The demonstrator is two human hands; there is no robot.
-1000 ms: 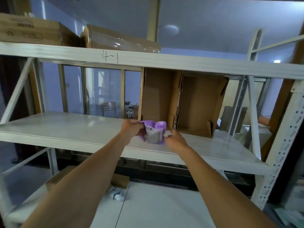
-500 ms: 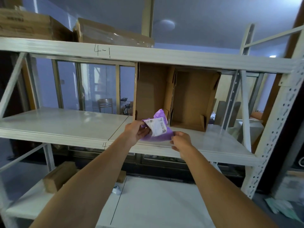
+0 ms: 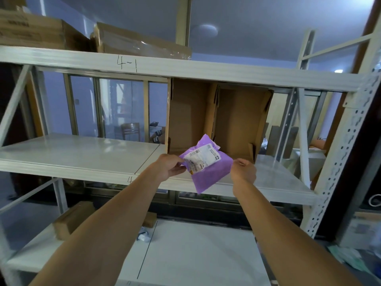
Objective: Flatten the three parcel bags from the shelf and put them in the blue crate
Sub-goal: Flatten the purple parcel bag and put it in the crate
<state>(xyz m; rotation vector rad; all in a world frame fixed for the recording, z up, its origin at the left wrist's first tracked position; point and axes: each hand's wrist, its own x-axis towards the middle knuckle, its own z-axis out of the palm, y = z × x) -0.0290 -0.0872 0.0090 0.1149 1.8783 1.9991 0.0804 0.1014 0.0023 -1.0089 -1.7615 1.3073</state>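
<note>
A purple parcel bag (image 3: 210, 174) with a white shipping label is held in the air just in front of the middle white shelf (image 3: 82, 157). My left hand (image 3: 169, 167) pinches its left edge near the label. My right hand (image 3: 244, 170) pinches its right edge. The bag is spread out between both hands, tilted, with one corner pointing up and one hanging down. No blue crate is in view.
An open brown cardboard box (image 3: 218, 118) lies on its side on the middle shelf behind the bag. Cardboard boxes (image 3: 33, 32) sit on the top shelf. On the lower shelf are a small brown box (image 3: 72, 219) and a crumpled white item (image 3: 143, 236). A perforated upright (image 3: 340, 162) stands at right.
The bag was a crumpled ball between both hands; it has been pulled open and spread wider. My hands have moved apart and slightly toward me, away from the shelf.
</note>
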